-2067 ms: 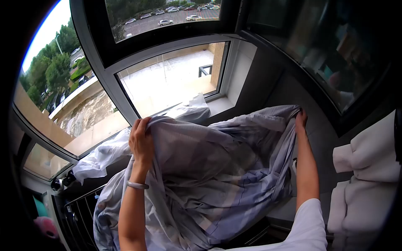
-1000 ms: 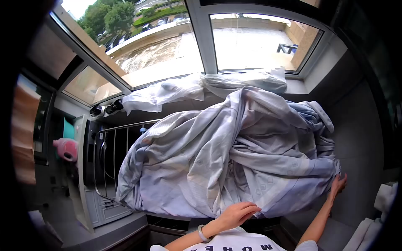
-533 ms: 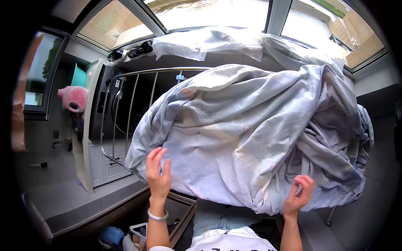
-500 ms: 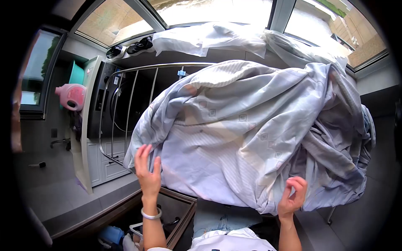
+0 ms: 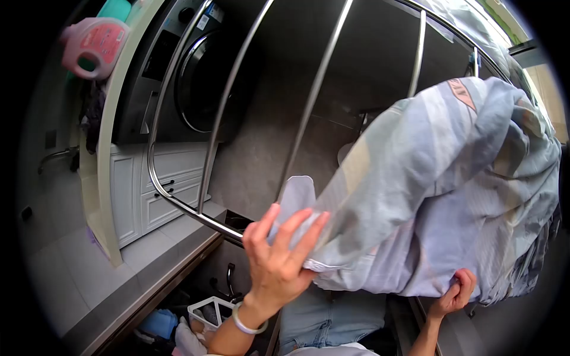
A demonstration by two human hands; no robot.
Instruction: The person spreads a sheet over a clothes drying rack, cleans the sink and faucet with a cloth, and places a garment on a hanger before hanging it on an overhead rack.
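Note:
A wide bed sheet (image 5: 415,196), pale grey-blue with soft stripes and a small pink patch, lies bunched over the right part of a metal drying rack (image 5: 309,107). My left hand (image 5: 282,255), with a pale bangle on its wrist, grips the sheet's left end. Its fingers reach long over the cloth, and the thumb is mostly hidden under a gathered white edge. A narrow flap of the sheet sticks up behind those fingers. On the near hem, my right hand (image 5: 454,295) is closed with curled fingers pinching the cloth.
Bare rails of the rack stretch left. Beyond them stand a dark front-loading washing machine (image 5: 205,83) and white drawers (image 5: 160,193). A pink detergent bottle (image 5: 98,47) is at upper left. Below my left arm, a white basket (image 5: 211,308) and a blue item (image 5: 159,323) sit low down.
The view has swung left and closer to the rack. The sheet's left end has come off the left rails and folded rightward. Both hands, before loose near the cloth, now hold it.

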